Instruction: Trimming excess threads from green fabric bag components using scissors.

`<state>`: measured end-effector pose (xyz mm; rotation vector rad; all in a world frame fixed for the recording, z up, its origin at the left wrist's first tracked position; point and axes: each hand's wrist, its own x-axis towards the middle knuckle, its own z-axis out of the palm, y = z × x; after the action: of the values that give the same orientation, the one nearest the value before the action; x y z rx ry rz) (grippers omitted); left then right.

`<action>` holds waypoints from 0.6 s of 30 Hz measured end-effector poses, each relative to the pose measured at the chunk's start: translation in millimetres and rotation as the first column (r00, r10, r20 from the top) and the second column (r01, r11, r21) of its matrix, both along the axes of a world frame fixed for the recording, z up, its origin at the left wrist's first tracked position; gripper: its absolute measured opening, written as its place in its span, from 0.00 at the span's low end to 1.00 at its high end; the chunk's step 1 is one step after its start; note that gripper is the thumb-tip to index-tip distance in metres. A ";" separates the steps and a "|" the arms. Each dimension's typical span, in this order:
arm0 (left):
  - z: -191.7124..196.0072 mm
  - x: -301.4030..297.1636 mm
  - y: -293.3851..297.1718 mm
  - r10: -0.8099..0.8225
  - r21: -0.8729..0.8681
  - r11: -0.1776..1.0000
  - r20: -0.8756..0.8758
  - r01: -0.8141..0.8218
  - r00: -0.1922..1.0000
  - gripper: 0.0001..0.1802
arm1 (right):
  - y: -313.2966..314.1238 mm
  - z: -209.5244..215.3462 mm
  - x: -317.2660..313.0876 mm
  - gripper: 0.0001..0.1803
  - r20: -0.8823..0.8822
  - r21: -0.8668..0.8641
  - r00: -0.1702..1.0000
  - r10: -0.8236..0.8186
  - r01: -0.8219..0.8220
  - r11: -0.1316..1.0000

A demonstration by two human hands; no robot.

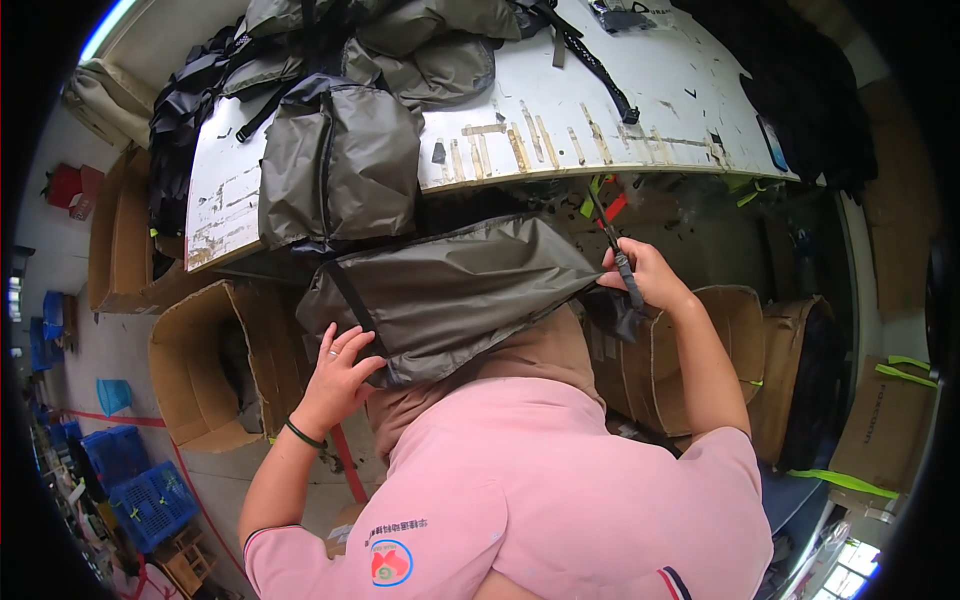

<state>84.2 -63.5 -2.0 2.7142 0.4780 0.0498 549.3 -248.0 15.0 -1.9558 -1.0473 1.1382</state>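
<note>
Left hand (335,375) clamped on grey bag (450,290) corner — right hand (640,275) pinching its black strap (622,262); hands well apart, below worn white table (560,110).

1. A worn white table (560,110) stands far, piled with grey bags (340,160).
2. Open cardboard boxes (200,360) sit below it, left and right.
3. Blue plastic crates (135,480) lie far left.

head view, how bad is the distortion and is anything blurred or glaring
Head view: strong fisheye, the white table edge bows and black corners ring the picture; light is even and soft, with mild glare only at the top-left rim; the grey bag, left hand and right hand are sharp, the far floor clutter less so.
</note>
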 end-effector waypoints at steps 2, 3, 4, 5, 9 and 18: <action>-7.6 -4.2 2.5 -0.005 -0.043 0.999 0.097 0.010 0.995 0.11 | 1.4 -5.5 4.2 0.14 0.006 0.003 1.000 0.001 -0.001 1.000; -4.0 -4.1 5.6 -0.008 -0.045 0.999 0.098 0.012 0.995 0.11 | 1.7 -8.1 7.3 0.14 -0.007 -0.010 1.000 0.005 -0.005 1.000; -1.1 -7.1 11.5 0.075 -0.262 0.965 0.141 -0.036 0.987 0.11 | 1.2 -10.0 9.9 0.14 -0.020 -0.023 1.000 0.009 -0.010 1.000; -0.1 -10.9 17.7 0.164 -0.467 0.881 0.163 -0.071 0.973 0.12 | 0.0 -11.2 11.9 0.14 -0.019 -0.026 1.000 0.007 -0.008 1.000; 19.1 -22.3 33.1 0.520 -0.863 0.421 -0.024 -0.280 0.854 0.08 | 5.7 -7.3 9.5 0.14 -0.062 -0.042 0.997 0.037 -0.040 0.998; 13.8 -26.3 46.2 0.465 -0.894 0.378 -0.040 -0.239 0.885 0.11 | 15.8 -9.9 -0.2 0.16 0.103 -0.112 0.987 0.126 -0.115 0.987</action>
<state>58.0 -17.3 11.8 1.4837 0.7545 0.1663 549.1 -232.2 5.1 -2.0815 -1.1996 1.1836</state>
